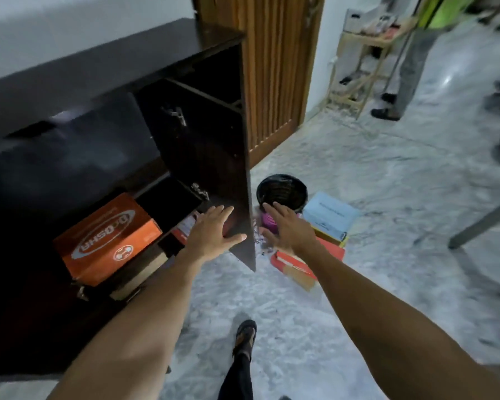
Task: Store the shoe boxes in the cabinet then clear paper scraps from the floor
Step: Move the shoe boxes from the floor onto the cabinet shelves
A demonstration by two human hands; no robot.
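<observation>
I've got the open cabinet door (208, 168) jutting out dead centre; orange box (107, 241) plugs the left side, dark gap (168, 203) right of it's free.

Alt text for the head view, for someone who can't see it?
Both open hands reach forward: the left hand spreads at the lower edge of the open cabinet door, while the right hand stretches toward a red shoe box and a pale blue box on the floor beside a pink bin. An orange shoe box sits in the cabinet.
</observation>
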